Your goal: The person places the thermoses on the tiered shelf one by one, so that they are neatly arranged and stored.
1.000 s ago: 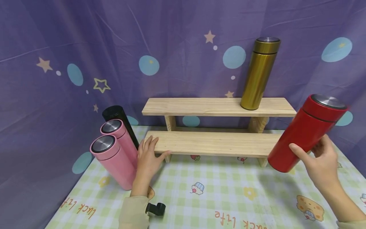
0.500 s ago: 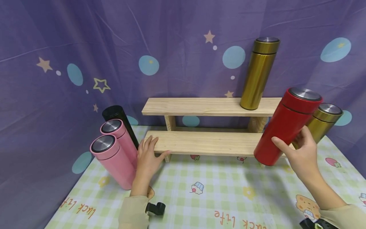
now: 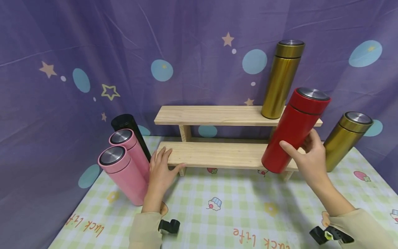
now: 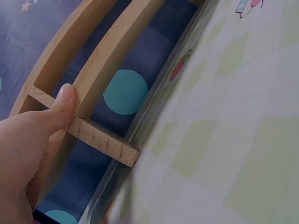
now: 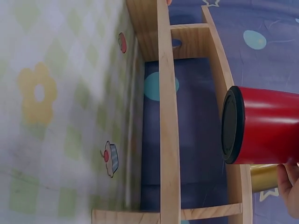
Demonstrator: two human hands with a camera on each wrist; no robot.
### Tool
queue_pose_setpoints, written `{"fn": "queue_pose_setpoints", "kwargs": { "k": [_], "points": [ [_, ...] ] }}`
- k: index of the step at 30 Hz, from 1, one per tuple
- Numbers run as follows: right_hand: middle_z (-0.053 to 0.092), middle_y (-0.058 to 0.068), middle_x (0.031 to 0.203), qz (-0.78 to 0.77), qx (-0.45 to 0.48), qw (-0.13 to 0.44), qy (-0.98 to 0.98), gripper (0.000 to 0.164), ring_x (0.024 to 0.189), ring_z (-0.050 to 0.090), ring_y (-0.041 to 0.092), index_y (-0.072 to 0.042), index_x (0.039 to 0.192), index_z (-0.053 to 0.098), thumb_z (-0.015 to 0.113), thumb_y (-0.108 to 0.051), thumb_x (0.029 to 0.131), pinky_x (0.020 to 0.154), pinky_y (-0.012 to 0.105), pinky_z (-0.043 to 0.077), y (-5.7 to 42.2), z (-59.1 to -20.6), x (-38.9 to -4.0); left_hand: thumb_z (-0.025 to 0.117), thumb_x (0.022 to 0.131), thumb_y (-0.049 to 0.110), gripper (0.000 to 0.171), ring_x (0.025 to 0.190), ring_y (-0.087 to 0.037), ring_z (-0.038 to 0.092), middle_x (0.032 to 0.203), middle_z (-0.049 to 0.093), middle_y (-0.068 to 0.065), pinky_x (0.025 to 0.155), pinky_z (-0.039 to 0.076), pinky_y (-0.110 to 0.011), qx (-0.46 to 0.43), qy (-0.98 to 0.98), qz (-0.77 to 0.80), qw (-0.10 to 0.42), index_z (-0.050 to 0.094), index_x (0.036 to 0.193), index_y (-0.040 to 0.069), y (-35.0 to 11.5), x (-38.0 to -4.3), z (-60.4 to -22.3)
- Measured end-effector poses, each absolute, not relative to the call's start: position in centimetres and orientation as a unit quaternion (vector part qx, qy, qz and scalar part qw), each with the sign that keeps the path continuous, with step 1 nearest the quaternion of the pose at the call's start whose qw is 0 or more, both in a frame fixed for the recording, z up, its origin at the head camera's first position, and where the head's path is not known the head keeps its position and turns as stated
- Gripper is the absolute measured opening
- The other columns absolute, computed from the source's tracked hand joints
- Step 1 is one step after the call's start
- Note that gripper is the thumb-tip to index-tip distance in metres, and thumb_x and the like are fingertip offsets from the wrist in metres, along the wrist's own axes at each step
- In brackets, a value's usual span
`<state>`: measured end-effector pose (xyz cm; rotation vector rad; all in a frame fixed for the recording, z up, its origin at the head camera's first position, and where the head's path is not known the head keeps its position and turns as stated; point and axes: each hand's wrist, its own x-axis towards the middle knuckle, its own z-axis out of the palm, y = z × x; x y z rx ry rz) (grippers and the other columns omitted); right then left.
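Observation:
In the head view my right hand (image 3: 309,159) grips a red thermos bottle (image 3: 293,129) round its lower half. The bottle is held in the air in front of the right part of the two-tier wooden shelf (image 3: 211,154), tilted in this view. Its black base shows in the right wrist view, where the red bottle (image 5: 271,126) lies over the shelf boards. My left hand (image 3: 161,176) rests on the left end of the lower board, fingers spread on top. In the left wrist view the thumb of that left hand (image 4: 28,144) touches the board's front edge.
A tall gold thermos (image 3: 281,83) stands on the upper board, right side. A shorter gold thermos (image 3: 346,143) stands on the checked tablecloth (image 3: 242,200) right of the shelf. Two pink thermoses (image 3: 127,180) and a black bottle (image 3: 140,138) stand at the left. A purple curtain (image 3: 192,41) hangs behind.
My right hand has carried the red thermos leftward and slightly up, towards the shelf, uncovering the shorter gold thermos on the right. The left hand has stayed in place.

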<state>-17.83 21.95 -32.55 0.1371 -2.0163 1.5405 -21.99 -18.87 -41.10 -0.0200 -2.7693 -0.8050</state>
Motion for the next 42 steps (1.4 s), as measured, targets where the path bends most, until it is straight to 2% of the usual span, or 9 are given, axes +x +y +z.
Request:
{"fn": "queue_pose_setpoints", "kwargs": {
  "k": [19,31,42],
  "points": [
    [0.061,-0.006,0.114,0.568,0.078,0.277,-0.771,0.056,0.099,0.059,0.011,-0.013,0.137,0.052,0.075,-0.017,0.086,0.081,0.02,0.045,19.8,-30.5,-19.7,0.068,0.085,0.061,0.087,0.149,-0.037,0.002,0.161,0.022,-0.013,0.117,0.004,-0.059,-0.006,-0.952,-0.279,0.125,0.04,0.151,0.012,-19.0,-22.2,-41.2],
    [0.061,0.001,0.114,0.589,0.093,0.257,-0.76,0.056,0.096,0.062,0.015,-0.013,0.136,0.05,0.076,-0.022,0.087,0.08,0.02,0.051,17.6,-28.5,-21.3,0.068,0.085,0.061,0.087,0.149,-0.039,0.004,0.161,0.024,-0.014,0.115,0.006,-0.062,-0.005,-0.95,-0.281,0.134,0.041,0.15,0.01,-19.1,-21.8,-41.1],
    [0.061,0.006,0.118,0.581,0.104,0.257,-0.765,0.064,0.103,0.056,0.016,-0.014,0.14,0.049,0.078,-0.03,0.086,0.084,0.027,0.045,15.4,-27.0,-22.4,0.069,0.085,0.059,0.085,0.149,-0.039,0.003,0.16,0.025,-0.014,0.117,0.005,-0.06,-0.01,-0.951,-0.279,0.131,0.042,0.15,0.01,-18.9,-21.9,-41.0]
  ]
}}
